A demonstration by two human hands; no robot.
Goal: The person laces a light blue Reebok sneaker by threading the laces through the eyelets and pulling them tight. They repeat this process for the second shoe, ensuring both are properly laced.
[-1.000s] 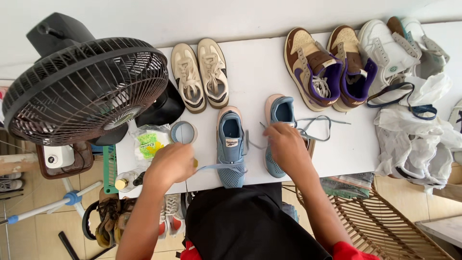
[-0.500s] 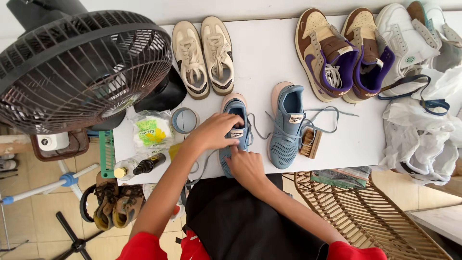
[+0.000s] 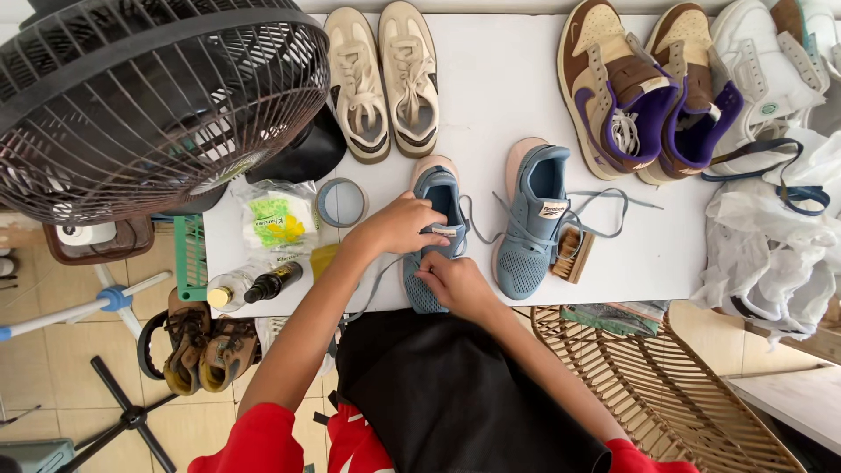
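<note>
Right now both hands, left hand (image 3: 399,226) and right hand (image 3: 454,282), pinch the lace on the blue shoe (image 3: 435,235) at the table (image 3: 491,114) edge; a hard tug could drag it off.

Counter (image 3: 491,105) carries the shoes. Laced low pair (image 3: 383,79) at the far edge, high-top pair (image 3: 648,92) to its right, another high pair (image 3: 771,61) at the far right corner. Near edge: left sneaker (image 3: 435,197) under both hands, left hand (image 3: 399,226) on top, right hand (image 3: 451,278) at its near side. Right sneaker (image 3: 533,219) just beside it, brush (image 3: 571,254) touching that shoe's right side. Fan (image 3: 149,96) stands left of everything; round tin (image 3: 342,201), packet (image 3: 279,223) and bottles (image 3: 254,287) lie between fan and left sneaker.
</note>
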